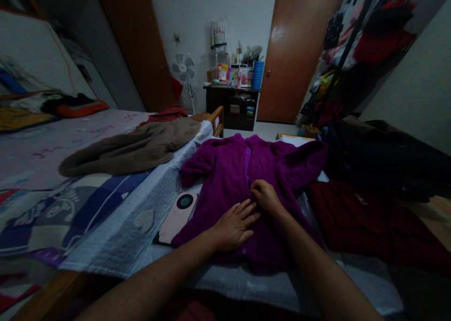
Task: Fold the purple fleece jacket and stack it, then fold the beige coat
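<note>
A purple zip-up jacket lies front side up, with its sleeves spread to both sides. Its front stands slightly parted near the collar, showing a lighter purple strip. My left hand rests flat on the jacket's front, fingers stretched out and holding nothing. Just above and to the right, my right hand is closed in a pinch at the front zipper. The fingers hide the small part they grip. A pink case with a round black disc sits beside the jacket's left edge.
The jacket is on a pale quilted cover. Brown fleece clothing lies to the left on a neighbouring bed. Folded dark red clothing and a dark heap are at right. Behind stand a fan and a black cabinet.
</note>
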### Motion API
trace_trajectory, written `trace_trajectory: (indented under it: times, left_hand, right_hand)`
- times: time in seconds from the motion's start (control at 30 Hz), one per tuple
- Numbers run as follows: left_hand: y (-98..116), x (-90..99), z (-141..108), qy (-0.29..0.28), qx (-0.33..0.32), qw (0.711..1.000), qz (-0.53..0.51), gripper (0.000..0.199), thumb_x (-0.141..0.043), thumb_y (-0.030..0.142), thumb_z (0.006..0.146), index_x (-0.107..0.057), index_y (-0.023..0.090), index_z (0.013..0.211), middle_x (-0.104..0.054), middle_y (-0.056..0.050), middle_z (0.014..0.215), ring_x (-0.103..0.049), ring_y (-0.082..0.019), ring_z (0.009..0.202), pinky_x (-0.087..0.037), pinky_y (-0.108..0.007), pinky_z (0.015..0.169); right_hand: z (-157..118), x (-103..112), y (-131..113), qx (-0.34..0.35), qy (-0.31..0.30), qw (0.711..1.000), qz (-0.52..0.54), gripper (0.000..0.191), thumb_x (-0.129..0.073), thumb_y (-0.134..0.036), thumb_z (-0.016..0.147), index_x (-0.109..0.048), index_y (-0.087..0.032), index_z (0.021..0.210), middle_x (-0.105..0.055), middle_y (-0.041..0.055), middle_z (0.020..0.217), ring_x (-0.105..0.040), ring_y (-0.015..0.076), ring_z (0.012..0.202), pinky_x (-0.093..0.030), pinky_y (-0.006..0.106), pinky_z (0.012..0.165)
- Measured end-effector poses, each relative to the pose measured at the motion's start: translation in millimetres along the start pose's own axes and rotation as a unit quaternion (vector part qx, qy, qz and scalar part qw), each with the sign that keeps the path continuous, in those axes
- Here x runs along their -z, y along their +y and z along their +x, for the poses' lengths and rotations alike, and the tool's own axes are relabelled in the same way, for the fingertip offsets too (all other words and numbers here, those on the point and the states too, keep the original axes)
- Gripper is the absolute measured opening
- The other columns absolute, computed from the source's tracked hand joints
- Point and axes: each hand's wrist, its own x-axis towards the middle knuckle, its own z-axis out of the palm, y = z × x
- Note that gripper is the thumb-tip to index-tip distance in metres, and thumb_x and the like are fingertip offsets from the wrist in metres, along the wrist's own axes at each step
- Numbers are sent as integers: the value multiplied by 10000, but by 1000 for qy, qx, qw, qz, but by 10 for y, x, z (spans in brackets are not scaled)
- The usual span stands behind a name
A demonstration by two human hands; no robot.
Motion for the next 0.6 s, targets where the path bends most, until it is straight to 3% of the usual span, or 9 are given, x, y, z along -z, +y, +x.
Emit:
trace_trajectory:
  times: [0.37, 0.6]
  left_hand:
    - [-18, -114, -29, -8, 2, 1000, 13, 651, -458, 327, 933, -183, 301, 1523, -77, -10, 1623, -8, -243, 1487, -148, -490, 1189]
    - [12, -10, -25, -39, 13, 999, -21, 650, -456, 306, 929, -189, 302, 1522, -92, -20, 1620, -33, -254, 1486, -166, -502, 1186]
  right_hand:
    - [420, -18, 156, -22, 32, 999, 20, 44, -576, -188, 744, -611, -207, 725, -634, 4, 749, -563, 157, 720, -411, 271, 718]
    - [702, -66, 298, -55, 50, 996, 41, 57, -572, -214, 694, -627, -203, 703, -649, 0, 718, -572, 160, 692, -418, 272, 699]
